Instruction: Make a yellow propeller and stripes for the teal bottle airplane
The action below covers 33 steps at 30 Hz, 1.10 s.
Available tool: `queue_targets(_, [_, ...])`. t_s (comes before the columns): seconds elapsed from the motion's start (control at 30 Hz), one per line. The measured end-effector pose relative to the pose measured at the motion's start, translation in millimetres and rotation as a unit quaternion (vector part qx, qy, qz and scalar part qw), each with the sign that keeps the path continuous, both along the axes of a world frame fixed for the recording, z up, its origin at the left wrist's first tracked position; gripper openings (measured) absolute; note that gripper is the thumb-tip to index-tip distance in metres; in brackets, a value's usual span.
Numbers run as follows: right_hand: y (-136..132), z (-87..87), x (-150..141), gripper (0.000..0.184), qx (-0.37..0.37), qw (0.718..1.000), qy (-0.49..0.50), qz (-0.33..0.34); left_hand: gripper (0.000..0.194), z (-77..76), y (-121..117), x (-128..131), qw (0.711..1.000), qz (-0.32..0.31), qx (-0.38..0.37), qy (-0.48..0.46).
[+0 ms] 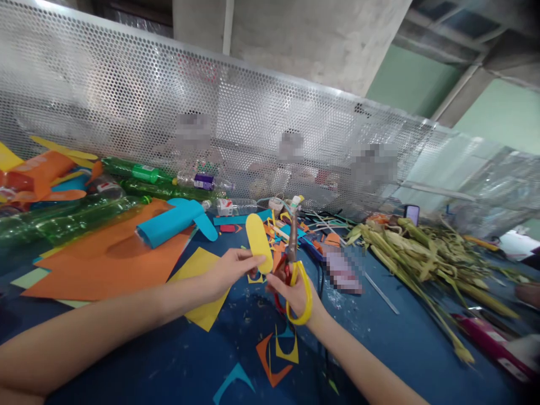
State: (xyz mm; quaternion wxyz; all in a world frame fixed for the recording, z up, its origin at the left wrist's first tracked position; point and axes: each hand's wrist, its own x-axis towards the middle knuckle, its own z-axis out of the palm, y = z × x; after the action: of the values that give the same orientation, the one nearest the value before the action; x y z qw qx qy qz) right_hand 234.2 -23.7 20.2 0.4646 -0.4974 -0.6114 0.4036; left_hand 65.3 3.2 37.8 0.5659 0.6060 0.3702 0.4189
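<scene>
My left hand (236, 270) pinches the lower end of a yellow paper strip (257, 239) with rounded ends. In my right hand (295, 289) is a pair of scissors (292, 244) with yellow and red handles, its blades pointing up and away. The blades look closed and stand apart from the strip, to its right. Under my left forearm lies a square yellow sheet (202, 287). Cut offcuts in yellow (287, 350), orange (272, 368) and blue (236, 379) are scattered on the blue table (169, 360) in front of me.
Orange sheets (139, 264) and a blue paper-wrapped bottle (171, 224) lie at left, with green plastic bottles (84, 219) behind. Paper scraps (278, 230) fill the middle back. Dried husks (413, 247) are heaped at right. A perforated metal screen (253, 118) runs behind the table.
</scene>
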Motion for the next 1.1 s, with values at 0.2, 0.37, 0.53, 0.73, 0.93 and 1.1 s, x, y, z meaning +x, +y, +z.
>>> queue_targets(0.2, [4, 4.9, -3, 0.04, 0.037, 0.996, 0.077, 0.029, 0.022, -13.2, 1, 5, 0.996, -0.042, -0.055, -0.053])
queue_targets(0.37, [4, 4.1, -3, 0.035, 0.039, 0.997, 0.062, 0.022, 0.033, 1.2, 7, 1, 0.989, 0.007, -0.081, -0.125])
queue_targets(0.53, [7, 3.4, 3, 0.032, 0.043, 0.995, 0.089, -0.021, 0.034, 1.3, 17, -5, 0.995, -0.006, -0.027, -0.095])
queue_targets(0.73, [13, 3.7, 14, 0.025, 0.082, 0.985, 0.134, -0.074, 0.033, -0.5, 19, -8, 0.994, -0.098, -0.04, 0.024])
queue_targets(0.93, [13, 7.6, 11, 0.032, 0.095, 0.986, 0.115, -0.07, 0.022, 4.6, 11, -8, 0.979, -0.181, -0.023, 0.092])
queue_targets(1.1, [8, 7.6, -1, 0.047, -0.007, 0.981, 0.195, -0.004, 0.023, 10.7, 6, -5, 0.997, -0.061, -0.051, 0.025])
